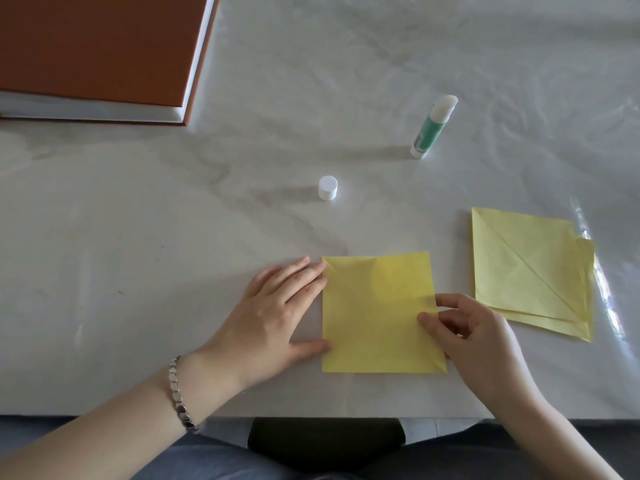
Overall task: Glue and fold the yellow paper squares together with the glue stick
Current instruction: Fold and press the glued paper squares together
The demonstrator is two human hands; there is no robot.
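Nearest the body, the left wrist wears a metal bracelet (pixel 178 396), and the left hand (pixel 277 313) lies flat on the counter (pixel 138 237) with its fingers straight, the fingertips and thumb touching the left edge of the yellow paper square (pixel 374 317). The right hand (pixel 474 330) pinches the square's right edge between thumb and forefinger, the other fingers curled behind. The square rests close to the counter's near edge, with a faintly darker patch near its middle; whether that is glue I cannot tell.

Just to the right, apart from the hands, sits a stack of folded yellow squares (pixel 530 271) with a diagonal crease showing. Further back stands the white cap (pixel 327 188), and beyond it, well apart, the glue stick (pixel 433 128), upright and uncapped. A brown-covered book (pixel 97 53) lies in the far left corner.

The likely trouble: the left hand only touches the edge and does not pin the sheet, so a pull from the right pinch could slide or skew the square and set the fold off-line. Thin paper pinched hard may crumple. The open glue stick may dry, or topple if an arm reaches past it
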